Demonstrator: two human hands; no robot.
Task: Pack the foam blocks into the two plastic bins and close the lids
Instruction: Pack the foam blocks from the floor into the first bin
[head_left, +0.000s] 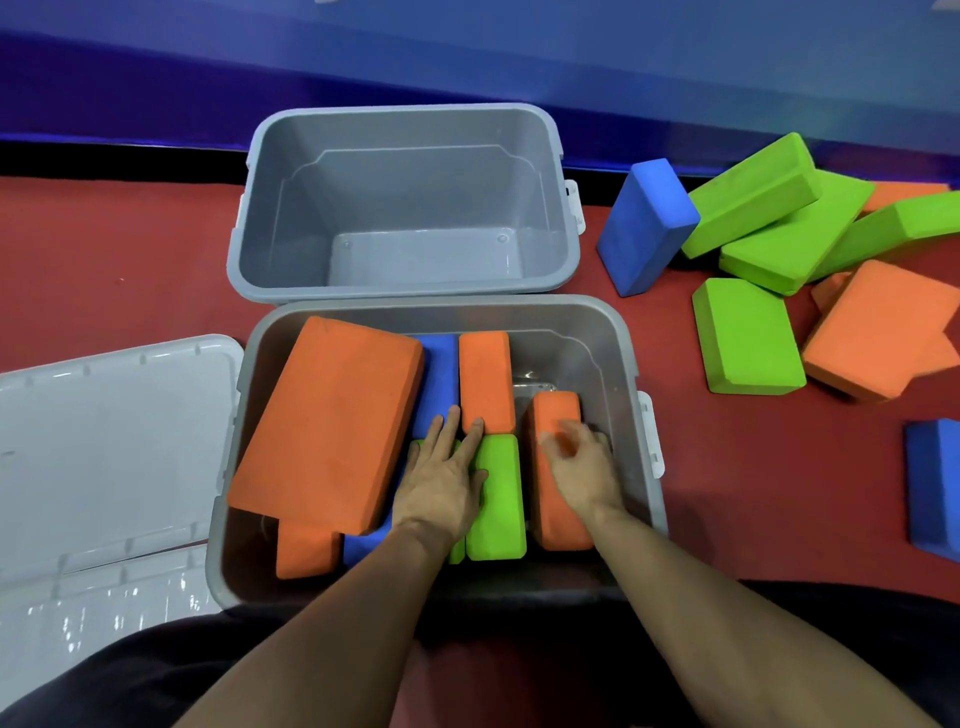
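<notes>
The near grey bin holds several foam blocks standing on edge, with a large orange block lying tilted over the left ones. My left hand rests flat, fingers straight, on the blue block, the upright orange block and the green block. My right hand grips the top of another orange block at the bin's right side; the hand is blurred. The far grey bin has nothing in it.
A clear lid lies left of the near bin. On the red floor to the right lie loose blocks: a blue one on end, green ones, orange ones, and a blue one at the frame edge.
</notes>
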